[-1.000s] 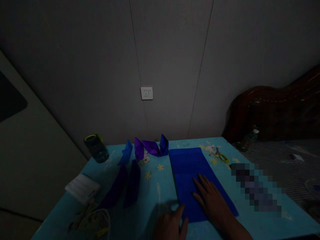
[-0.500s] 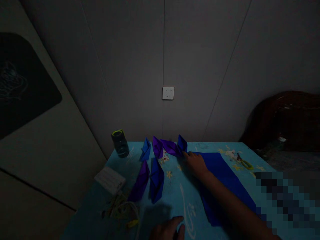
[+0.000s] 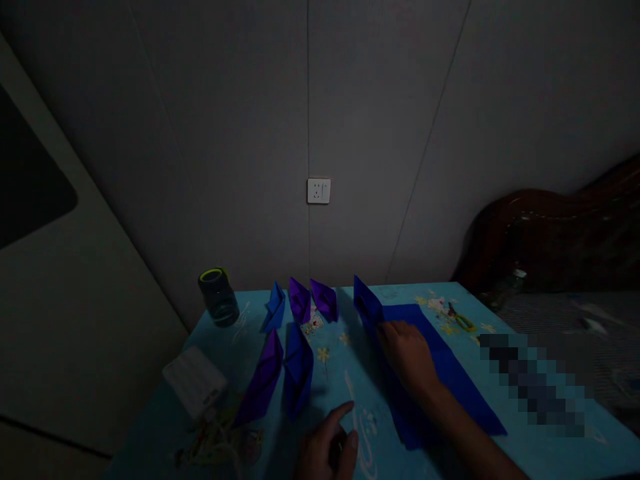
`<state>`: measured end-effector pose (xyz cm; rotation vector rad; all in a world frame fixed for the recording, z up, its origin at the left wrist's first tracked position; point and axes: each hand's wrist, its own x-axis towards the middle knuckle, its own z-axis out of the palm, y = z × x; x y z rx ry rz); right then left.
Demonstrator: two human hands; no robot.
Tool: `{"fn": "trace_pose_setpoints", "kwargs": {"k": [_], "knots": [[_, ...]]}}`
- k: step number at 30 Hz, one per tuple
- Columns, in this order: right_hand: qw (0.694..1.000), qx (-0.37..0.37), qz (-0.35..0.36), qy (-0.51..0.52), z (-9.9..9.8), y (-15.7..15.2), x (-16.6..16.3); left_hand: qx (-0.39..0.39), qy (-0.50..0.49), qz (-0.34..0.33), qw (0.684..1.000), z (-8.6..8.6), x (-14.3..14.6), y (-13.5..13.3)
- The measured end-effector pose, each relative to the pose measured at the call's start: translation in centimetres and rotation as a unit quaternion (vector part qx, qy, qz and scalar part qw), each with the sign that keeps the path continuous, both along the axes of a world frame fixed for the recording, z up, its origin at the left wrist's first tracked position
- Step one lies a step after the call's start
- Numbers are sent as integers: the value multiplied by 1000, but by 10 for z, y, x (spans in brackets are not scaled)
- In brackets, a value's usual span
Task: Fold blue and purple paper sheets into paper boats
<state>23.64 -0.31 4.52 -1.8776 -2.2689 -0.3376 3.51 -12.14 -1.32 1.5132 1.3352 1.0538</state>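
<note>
My right hand (image 3: 410,355) pinches the near end of a dark blue paper boat (image 3: 367,301), above the left edge of some blue paper sheets (image 3: 450,383). At the bottom of the view my left hand (image 3: 320,450) has thumb and index finger apart and holds nothing visible. Ahead of it and to its left lie a purple paper boat (image 3: 263,380) and another dark blue boat (image 3: 299,373). Farther back stand a lighter blue boat (image 3: 275,308) and two purple boats, one (image 3: 300,301) beside the other (image 3: 324,300).
A dark water bottle (image 3: 219,297) stands at the back left, with a white box-like object (image 3: 194,381) nearer me. Yellow-handled scissors or pliers (image 3: 463,320) lie at the right. A wall (image 3: 250,133) with a socket (image 3: 319,191) rises behind the table.
My right hand has taken hold of the dark blue boat at the end of the back row and brought it right, away from the purple one. The view has turned slightly right.
</note>
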Motion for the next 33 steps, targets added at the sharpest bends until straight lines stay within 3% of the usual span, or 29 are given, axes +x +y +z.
{"fn": "trace_pose_setpoints", "kwargs": {"k": [4,6,7,10,13,15,18,21,24,33], "knots": [[981,132,108,97,-22,-65,2,-13,-126,46,991,21,14,19],[960,181,172,130,-33,-91,-5,-13,-132,36,990,29,17,28],[947,200,207,142,-37,-101,-9,-13,-119,61,991,31,18,32],[926,204,275,157,-41,-116,-18,-28,-83,113,990,31,19,42],[923,140,315,173,-41,-116,-17,-33,-99,132,986,25,21,48],[927,79,306,204,-38,-112,-13,-26,-119,133,984,20,23,50],[940,29,212,265,-31,-104,-10,-2,-109,128,986,16,27,49],[946,10,128,297,-25,-96,-16,23,-72,110,991,16,30,45],[949,5,88,303,-26,-90,-25,38,-26,93,995,15,31,40],[919,-10,120,376,-27,-88,-33,5,103,102,989,7,26,40]]}}
